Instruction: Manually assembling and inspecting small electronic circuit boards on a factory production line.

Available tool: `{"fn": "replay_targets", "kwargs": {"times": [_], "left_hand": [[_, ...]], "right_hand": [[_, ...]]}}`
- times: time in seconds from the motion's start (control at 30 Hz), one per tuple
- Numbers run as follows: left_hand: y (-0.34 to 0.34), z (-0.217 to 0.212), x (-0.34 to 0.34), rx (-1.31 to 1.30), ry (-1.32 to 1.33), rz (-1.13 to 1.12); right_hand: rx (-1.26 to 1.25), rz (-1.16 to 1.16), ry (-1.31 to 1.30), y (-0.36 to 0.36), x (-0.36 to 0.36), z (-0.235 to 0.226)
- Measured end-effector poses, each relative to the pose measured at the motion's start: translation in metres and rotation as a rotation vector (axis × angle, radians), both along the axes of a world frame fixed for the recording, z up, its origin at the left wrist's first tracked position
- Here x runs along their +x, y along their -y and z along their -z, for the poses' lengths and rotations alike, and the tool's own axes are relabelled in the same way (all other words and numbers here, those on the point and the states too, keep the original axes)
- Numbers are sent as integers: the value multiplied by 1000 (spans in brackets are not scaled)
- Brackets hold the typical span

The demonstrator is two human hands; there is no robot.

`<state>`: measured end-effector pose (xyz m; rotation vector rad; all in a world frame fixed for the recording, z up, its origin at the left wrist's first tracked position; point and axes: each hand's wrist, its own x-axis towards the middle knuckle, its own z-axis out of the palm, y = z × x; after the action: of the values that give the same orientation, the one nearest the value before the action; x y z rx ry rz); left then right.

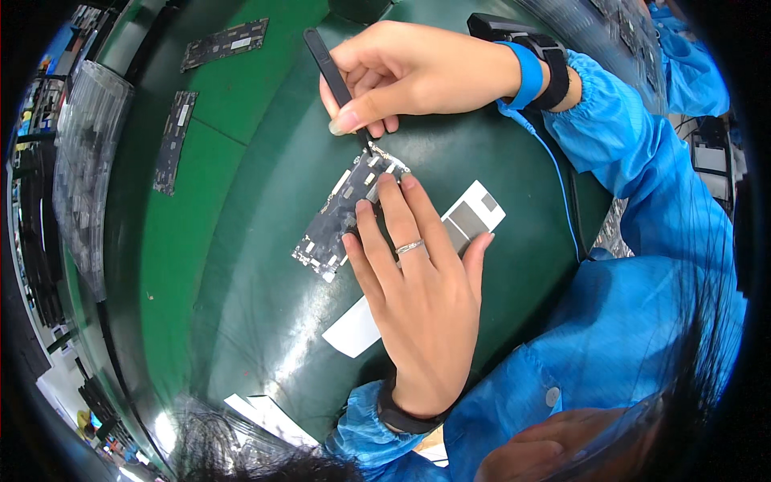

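Spread beneath everything, green worktop (526, 293); along far left, clear plastic trays (88, 169), out of the way. Next, L hand (426, 305): palm down, fingers extended & slightly spread, tips on R side of circuit board (333, 217), hiding part of it. Above, R hand (418, 76), pinching slim black tool (328, 64) btwn thumb & fingers, tip at board's upper end; can't tell if touching. White strip (353, 328) partly under L hand, so could snag. Board itself flat on worktop: prob. light, stiff, fragile; best held by long edges, off tiny parts. Upper left, well apart, two similar dark boards (225, 44).
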<state>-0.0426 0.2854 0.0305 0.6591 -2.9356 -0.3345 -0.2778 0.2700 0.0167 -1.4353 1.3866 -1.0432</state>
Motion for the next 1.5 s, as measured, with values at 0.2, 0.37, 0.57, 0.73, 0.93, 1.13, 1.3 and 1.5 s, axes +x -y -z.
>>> {"fn": "replay_targets", "kwargs": {"times": [0.2, 0.37, 0.57, 0.73, 0.93, 1.13, 1.3, 1.5], "left_hand": [[1, -1, -5, -2, 22, 1], [2, -2, -7, -28, 26, 6], [3, -3, -7, -39, 38, 8], [3, -5, -9, -51, 54, 13], [3, -7, -15, -51, 63, -23], [-5, -9, -26, -43, 128, -8], [-35, -33, -12, 85, 85, -6], [-79, -35, -13, 160, 254, 135]], "right_hand": [[0, -19, 57, 3, -4, 2], [-29, -64, 39, 7, -8, 5], [30, -68, 51, 9, -6, 1], [27, -97, 35, 10, -9, 1], [-19, -100, 8, 5, -8, -2], [-231, 20, 54, -18, -19, -4], [-2, 177, -27, -76, -8, -35], [-120, 117, 34, -107, 1, -6]]}}
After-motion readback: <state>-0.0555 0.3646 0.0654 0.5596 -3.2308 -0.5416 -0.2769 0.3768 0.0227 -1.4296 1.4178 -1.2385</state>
